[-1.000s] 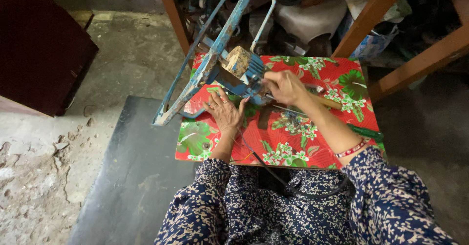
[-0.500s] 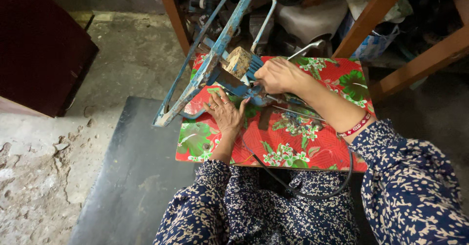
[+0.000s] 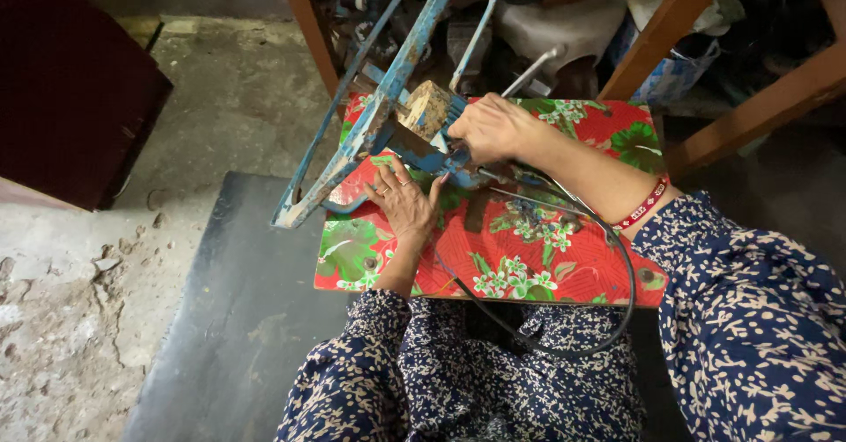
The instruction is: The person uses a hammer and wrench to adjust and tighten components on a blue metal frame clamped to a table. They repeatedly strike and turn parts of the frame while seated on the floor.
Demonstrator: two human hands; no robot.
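A worn blue metal frame tool [image 3: 379,116] leans across a small board covered in red cloth with green and white flowers [image 3: 564,270]. A block of wood [image 3: 427,107] sits at the frame's joint. My left hand [image 3: 404,202] lies flat with fingers spread on the cloth, just under the frame's blue body. My right hand [image 3: 489,129] is closed around the tool's blue part next to the wood block. A thin black cable [image 3: 608,310] loops from the tool over the cloth toward my lap.
A dark grey slab [image 3: 238,319] lies on the cracked concrete floor [image 3: 62,319] at left. A dark red cabinet [image 3: 70,81] stands at upper left. Brown wooden legs [image 3: 749,98] and cluttered metal parts [image 3: 529,19] fill the back. My lap in dark flowered fabric [image 3: 493,380] is below.
My right hand has slid left along the tool toward the wood block. The black cable now loops wider over the cloth. My left hand stays in place.
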